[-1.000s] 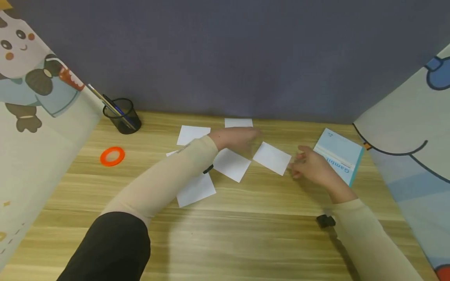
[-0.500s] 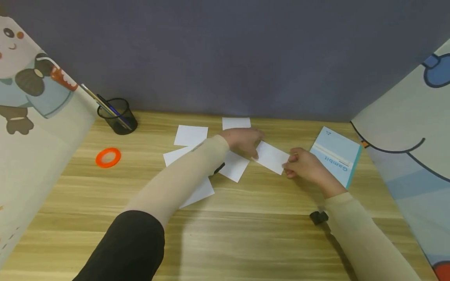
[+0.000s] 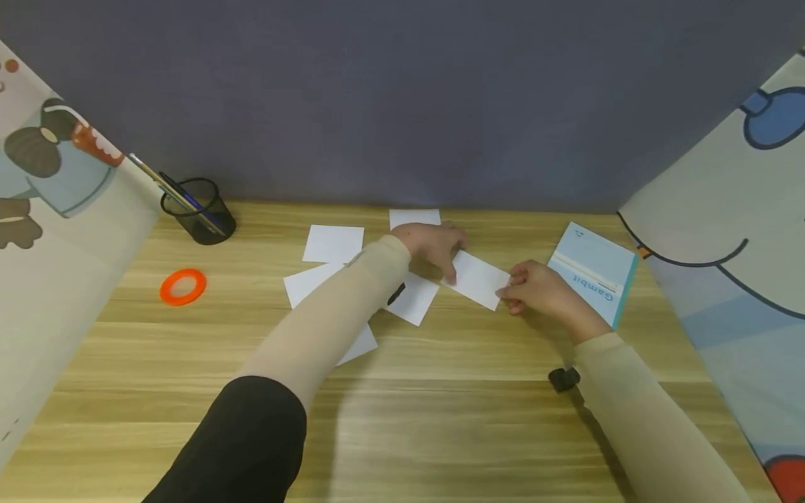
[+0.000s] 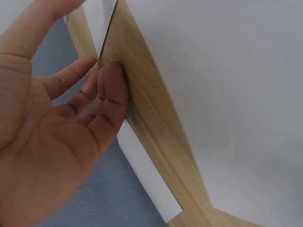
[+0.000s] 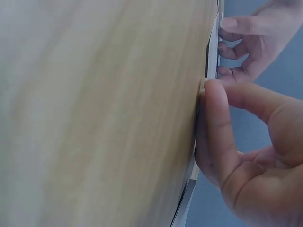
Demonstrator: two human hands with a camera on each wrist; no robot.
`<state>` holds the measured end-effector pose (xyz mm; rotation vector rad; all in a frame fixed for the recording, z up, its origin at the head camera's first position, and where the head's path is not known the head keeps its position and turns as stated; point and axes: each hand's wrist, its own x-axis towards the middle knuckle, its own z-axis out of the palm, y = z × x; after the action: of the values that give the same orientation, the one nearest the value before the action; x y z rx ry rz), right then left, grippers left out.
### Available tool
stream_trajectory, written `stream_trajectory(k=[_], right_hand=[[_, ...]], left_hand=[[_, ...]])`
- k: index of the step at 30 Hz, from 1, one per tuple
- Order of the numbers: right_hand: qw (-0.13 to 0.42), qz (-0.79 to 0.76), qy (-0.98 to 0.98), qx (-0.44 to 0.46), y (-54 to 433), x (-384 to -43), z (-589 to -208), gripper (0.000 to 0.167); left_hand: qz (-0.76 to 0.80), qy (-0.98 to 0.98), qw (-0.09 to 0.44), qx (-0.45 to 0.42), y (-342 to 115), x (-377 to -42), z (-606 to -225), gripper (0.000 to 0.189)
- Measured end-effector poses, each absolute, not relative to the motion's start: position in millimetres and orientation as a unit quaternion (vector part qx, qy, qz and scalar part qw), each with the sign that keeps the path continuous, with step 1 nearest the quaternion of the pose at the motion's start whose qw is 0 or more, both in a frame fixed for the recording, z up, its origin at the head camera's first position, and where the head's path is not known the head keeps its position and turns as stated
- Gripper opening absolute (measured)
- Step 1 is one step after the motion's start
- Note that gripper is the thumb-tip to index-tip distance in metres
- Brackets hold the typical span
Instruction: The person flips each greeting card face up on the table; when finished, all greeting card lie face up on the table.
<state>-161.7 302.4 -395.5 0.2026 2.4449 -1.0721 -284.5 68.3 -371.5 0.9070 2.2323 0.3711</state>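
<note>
A blank white paper card [image 3: 479, 281] lies slanted on the table between both hands. My left hand [image 3: 434, 244] has its thumb on the card's left edge, with the other fingers bent at the upper left corner. Seen from the left wrist, the left hand [image 4: 61, 113] is beside that card [image 4: 100, 21], its thumb tip cut off by the frame. At the card's right edge, my right hand [image 3: 539, 290] pinches it between thumb and forefinger. The right wrist view shows the right hand [image 5: 255, 151] with the card [image 5: 213, 54] edge-on, the left hand beyond.
More white sheets lie left of the held card: one upper left [image 3: 333, 243], one at the back [image 3: 415, 216], one below my left wrist [image 3: 415, 302], others partly under the sleeve. A Gambit booklet [image 3: 604, 255], orange ring [image 3: 165, 289] and black mesh pen cup [image 3: 210, 222] stand around.
My left hand has come down and its thumb now touches the card's left edge. My right hand has closed onto the right edge. The whole view has shifted slightly.
</note>
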Motion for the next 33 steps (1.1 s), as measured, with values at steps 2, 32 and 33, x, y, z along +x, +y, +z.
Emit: stream_trajectory(k=[2,32,33], right_hand=[[0.235,-0.386,0.889,0.071,301.7,-163.5,-395.6,0.082],[0.255,-0.400,0.879,0.049,305.4,-170.8,-397.2,0.082],[0.256,-0.402,0.878,0.047,305.3,-170.9,-397.4,0.081]], left_hand=[[0.130,0.861,0.349,0.346,69.2,-285.4,-371.9,0.096],[0.161,0.850,0.339,0.369,64.9,-285.6,-376.5,0.083],[0.169,0.849,0.339,0.370,64.4,-285.5,-377.4,0.082]])
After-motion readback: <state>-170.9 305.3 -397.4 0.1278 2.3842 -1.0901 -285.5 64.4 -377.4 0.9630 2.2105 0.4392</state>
